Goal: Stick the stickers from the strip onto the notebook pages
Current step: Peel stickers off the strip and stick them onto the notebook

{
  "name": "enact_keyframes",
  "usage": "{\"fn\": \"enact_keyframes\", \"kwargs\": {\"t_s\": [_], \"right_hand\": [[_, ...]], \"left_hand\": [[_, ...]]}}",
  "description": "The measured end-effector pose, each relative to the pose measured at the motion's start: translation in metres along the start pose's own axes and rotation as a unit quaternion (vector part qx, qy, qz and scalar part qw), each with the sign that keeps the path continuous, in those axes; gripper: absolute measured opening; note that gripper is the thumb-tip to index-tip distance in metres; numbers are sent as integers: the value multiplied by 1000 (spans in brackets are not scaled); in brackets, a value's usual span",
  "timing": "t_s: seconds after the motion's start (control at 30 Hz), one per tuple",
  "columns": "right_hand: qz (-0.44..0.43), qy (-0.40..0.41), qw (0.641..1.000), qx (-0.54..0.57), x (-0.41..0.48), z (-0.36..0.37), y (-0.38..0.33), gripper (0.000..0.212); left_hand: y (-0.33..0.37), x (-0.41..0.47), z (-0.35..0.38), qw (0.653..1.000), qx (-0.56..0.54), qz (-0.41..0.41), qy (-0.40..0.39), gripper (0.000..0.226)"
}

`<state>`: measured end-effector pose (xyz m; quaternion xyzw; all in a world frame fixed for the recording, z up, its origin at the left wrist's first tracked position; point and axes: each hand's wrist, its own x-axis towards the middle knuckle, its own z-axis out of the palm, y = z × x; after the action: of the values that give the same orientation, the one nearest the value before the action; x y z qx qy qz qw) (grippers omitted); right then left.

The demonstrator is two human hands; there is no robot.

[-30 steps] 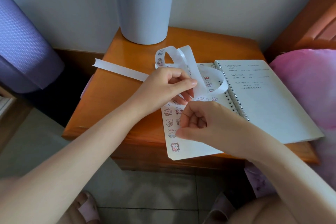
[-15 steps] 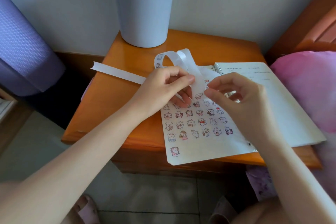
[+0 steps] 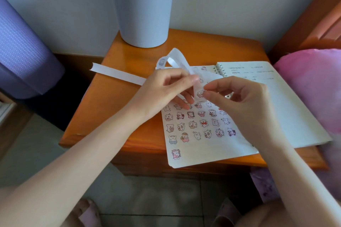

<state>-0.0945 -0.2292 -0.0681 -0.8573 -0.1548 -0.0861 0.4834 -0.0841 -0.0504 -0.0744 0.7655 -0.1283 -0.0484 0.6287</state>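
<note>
Right hand (image 3: 243, 108) had risen off the notebook (image 3: 203, 145) page, its grip pinching the strip (image 3: 118, 74); left hand (image 3: 166, 94) grip clamped it too.

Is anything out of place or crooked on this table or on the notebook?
The notebook lies askew, and its near corner hangs over the front edge of the table. The bare end of the strip juts past the table's left edge. One sticker sits alone below the rows, near the page's left edge.

The left hand (image 3: 166, 94) hides part of the strip (image 3: 118, 73); the right hand (image 3: 239, 108) covers some of the notebook (image 3: 212, 149) binding. The writing (image 3: 238, 72) is too small to read.
</note>
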Motion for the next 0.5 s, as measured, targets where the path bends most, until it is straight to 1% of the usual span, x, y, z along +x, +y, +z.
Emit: {"fn": "enact_keyframes", "kwargs": {"t_s": [0.1,0.27,0.5], "right_hand": [[-9,0,1000,-12,-1,0,-1,10],[-28,2,999,-43,1,1,0,8],[-34,0,998,-60,0,3,-1,7]], "left_hand": [[1,-2,0,1000,23,-5,-3,22],[4,-2,2,1000,13,-11,0,16],[1,-1,1,999,19,-24,17,15]]}}
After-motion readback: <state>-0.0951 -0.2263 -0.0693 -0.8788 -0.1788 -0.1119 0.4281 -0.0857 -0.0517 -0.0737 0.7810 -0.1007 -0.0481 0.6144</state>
